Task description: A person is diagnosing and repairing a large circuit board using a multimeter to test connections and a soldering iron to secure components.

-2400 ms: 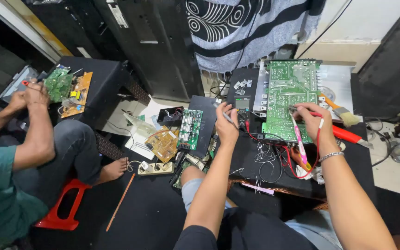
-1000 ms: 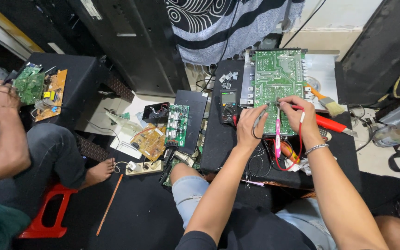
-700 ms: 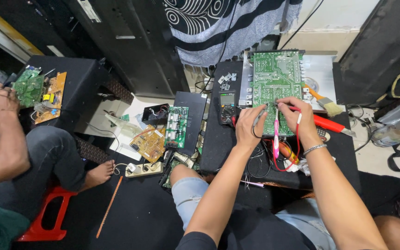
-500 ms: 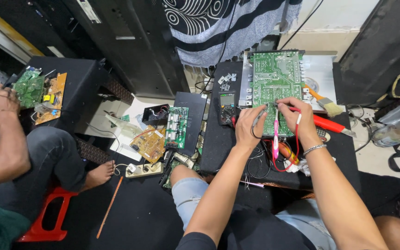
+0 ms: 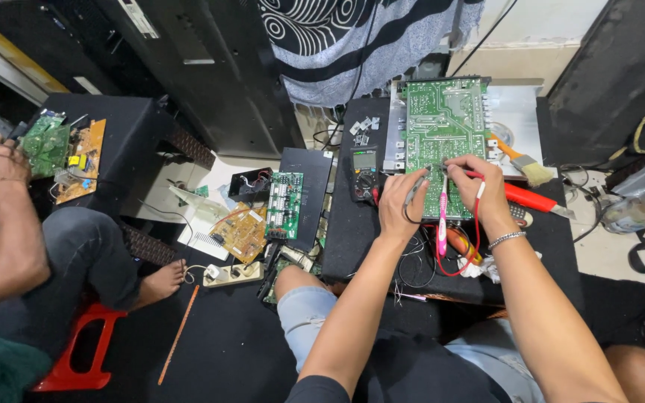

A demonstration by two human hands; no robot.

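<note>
A large green circuit board (image 5: 442, 130) lies on a black work surface (image 5: 352, 231) in front of me. My left hand (image 5: 399, 205) pinches a dark probe with a black lead, its tip on the board's lower part. My right hand (image 5: 479, 188) holds a red probe with a red lead against the same area, close to the left tip. A black multimeter (image 5: 364, 173) sits just left of the board. A pink-handled tool (image 5: 442, 220) lies under my hands.
A red-handled tool (image 5: 528, 199) and a brush (image 5: 525, 163) lie right of the board. Smaller boards (image 5: 285, 205) and a power strip (image 5: 233, 275) cover the floor. At the left, another person sits on a red stool (image 5: 76, 351), hands on boards (image 5: 61, 145).
My left hand moved right from the table's left part onto the big board, and both probe tips came together there. In the last second the hands barely shifted.
</note>
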